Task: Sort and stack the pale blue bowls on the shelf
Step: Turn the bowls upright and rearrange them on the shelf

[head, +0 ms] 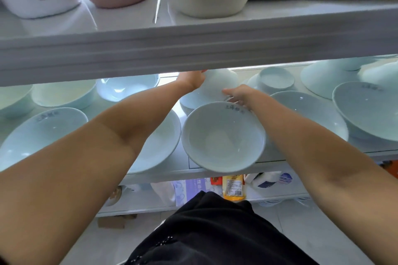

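Two hands are set on one inverted bowl [218, 85] at the back of the middle shelf [182, 160]: left hand [191, 80] cupped round its side, right hand [239, 94] gripping its rim. It is held mouth-down just above another bowl [190, 102], probably to be flipped and nested. Left fingertips are hidden by the upper shelf [193, 49].

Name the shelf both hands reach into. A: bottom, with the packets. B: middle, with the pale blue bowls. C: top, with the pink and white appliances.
B: the left hand and right hand hold a pale blue bowl between them over the middle shelf.
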{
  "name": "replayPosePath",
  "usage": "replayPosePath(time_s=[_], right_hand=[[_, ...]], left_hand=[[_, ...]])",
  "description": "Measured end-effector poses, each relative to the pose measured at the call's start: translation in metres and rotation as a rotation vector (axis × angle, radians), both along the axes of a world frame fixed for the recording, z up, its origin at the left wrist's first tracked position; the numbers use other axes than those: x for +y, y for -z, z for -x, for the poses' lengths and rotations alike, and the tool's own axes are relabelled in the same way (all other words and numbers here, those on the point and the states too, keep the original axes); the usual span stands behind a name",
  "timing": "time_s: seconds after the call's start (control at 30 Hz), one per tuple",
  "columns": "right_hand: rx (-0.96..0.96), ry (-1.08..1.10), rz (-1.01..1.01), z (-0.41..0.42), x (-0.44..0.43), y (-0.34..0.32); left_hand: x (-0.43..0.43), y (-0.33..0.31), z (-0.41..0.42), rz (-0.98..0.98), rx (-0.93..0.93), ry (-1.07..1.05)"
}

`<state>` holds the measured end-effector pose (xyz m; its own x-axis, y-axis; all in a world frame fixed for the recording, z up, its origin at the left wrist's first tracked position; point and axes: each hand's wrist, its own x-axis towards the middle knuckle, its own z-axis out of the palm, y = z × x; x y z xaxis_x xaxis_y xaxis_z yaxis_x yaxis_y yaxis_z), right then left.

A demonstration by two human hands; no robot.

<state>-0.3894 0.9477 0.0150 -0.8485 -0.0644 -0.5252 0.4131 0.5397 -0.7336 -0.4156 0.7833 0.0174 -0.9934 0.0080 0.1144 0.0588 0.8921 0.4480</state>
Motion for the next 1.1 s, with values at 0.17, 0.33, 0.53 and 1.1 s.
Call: replayPosePath(time_s=[0.17, 0.33, 0.53, 1.1], right_hand=[[0.117, 0.294, 0.468, 0.013, -0.012, -0.012], [0.36, 0.274, 0.433, 0.022, -0.027, -0.033], [0.679, -0.067, -0.364, 0.018, -0.036, -0.03], [0.712, -0.711, -0.673, -0.01, -0.058, 0.004]], left_hand=[[-0.012, -0.003, 0.002, -0.284, -0.058, -0.139], [-0.025, -0.012, -0.007, -0.442, -0.149, -0.225], [-0.042, -0.003, -0.015, -0.474, -0.192, -0.273], [-0.026, 0.005, -0.032, -0.074, -0.182, -0.199]])
